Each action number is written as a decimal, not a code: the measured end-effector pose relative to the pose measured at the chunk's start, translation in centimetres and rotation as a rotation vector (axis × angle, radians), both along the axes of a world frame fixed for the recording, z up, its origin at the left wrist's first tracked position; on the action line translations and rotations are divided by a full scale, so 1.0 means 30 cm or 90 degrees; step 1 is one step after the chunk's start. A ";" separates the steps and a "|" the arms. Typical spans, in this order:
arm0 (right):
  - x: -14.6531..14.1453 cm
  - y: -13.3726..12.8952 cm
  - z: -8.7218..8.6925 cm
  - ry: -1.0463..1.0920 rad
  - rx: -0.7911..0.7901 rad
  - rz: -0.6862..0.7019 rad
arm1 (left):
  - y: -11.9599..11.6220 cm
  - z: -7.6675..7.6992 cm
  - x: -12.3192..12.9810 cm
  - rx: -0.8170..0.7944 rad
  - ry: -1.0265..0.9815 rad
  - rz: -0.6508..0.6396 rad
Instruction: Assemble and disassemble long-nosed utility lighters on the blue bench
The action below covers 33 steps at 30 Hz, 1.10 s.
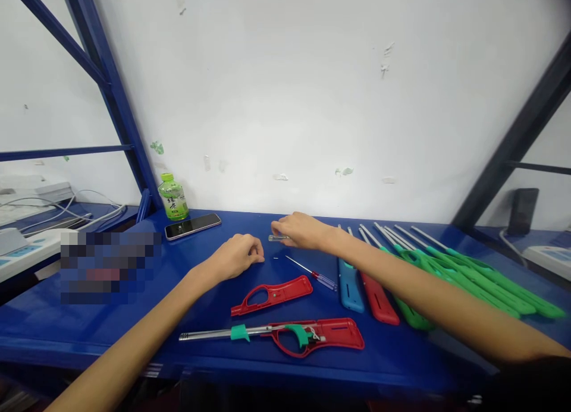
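My right hand point(300, 229) is closed on a small clear plastic lighter tank point(277, 238) near the back of the table. To its left, my left hand point(238, 254) has its fingers curled; whatever they hold, if anything, is hidden. A tiny pale pin point(275, 258) lies between the hands. Just below sits a screwdriver point(323, 279) with a clear purple handle. Nearer me are a loose red lighter shell half point(277, 294) and an opened red gas lighter point(341, 333), its metal tube, green trigger and inner parts exposed.
Under and beside my right forearm lie a blue lighter point(351, 290), a red lighter point(378, 302) and several green lighters point(491, 281). A phone point(193, 226) and a green-capped bottle point(173, 198) stand at the back left, near a blurred-out patch point(109, 266). Blue posts point(118, 103) frame the table.
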State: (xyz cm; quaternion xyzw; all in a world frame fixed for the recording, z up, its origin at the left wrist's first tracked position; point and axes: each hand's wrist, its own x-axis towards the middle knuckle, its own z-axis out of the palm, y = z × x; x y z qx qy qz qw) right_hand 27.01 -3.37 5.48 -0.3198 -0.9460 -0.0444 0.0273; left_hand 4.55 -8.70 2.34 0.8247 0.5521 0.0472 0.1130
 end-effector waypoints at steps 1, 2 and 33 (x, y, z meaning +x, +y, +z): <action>0.011 -0.015 0.018 0.031 -0.007 0.001 | -0.004 -0.005 0.004 0.012 -0.006 -0.003; 0.022 -0.034 0.036 0.067 -0.014 0.003 | -0.008 -0.010 0.007 0.025 -0.011 -0.006; 0.138 -0.591 0.036 0.861 -0.286 -0.066 | -0.396 0.155 0.138 -0.060 -0.747 0.062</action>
